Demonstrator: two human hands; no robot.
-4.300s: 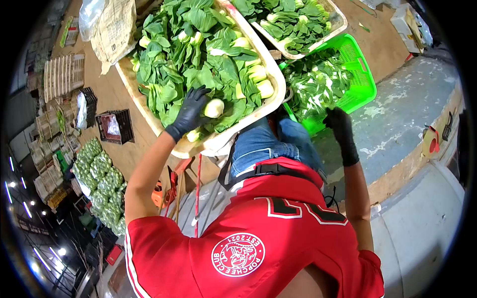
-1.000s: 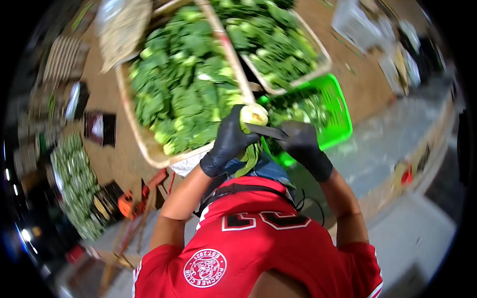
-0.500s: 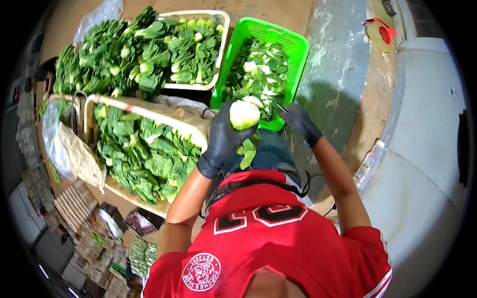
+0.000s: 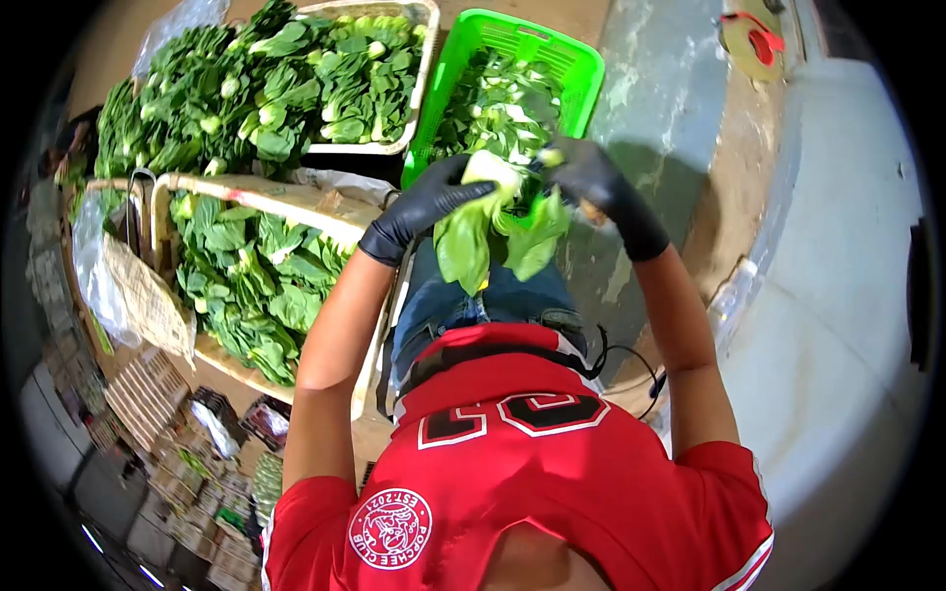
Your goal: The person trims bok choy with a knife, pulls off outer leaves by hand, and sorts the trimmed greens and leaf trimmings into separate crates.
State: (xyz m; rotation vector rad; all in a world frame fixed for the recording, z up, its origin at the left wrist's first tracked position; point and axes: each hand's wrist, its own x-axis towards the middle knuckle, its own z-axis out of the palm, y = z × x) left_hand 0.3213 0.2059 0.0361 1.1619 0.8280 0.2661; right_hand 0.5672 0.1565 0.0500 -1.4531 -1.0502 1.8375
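Note:
My left hand (image 4: 426, 209), in a black glove, is closed around a head of bok choy (image 4: 496, 175), its pale base up and its green leaves hanging down. Close by on the right, my gloved right hand (image 4: 599, 187) is curled and smeared by motion. A brownish, handle-like end shows below its fingers, apparently that of a small knife (image 4: 592, 213); the blade cannot be made out. One broad leaf (image 4: 537, 241) hangs between the hands. Behind them stands a bright green crate (image 4: 583, 79) with cut leaves and pale trimmings (image 4: 493, 108) inside.
At the upper left, a white crate (image 4: 431, 20) is heaped with bok choy (image 4: 246, 98). Nearer on the left, another pale crate (image 4: 256, 195) holds more leafy heads. A tape roll (image 4: 754, 47) lies at the upper right, and a dark cable (image 4: 631, 348) runs beside my waist.
The bok choy has tipped so its leaves now hang toward me. My right hand has moved up and in, closer to it. The view has shifted slightly.

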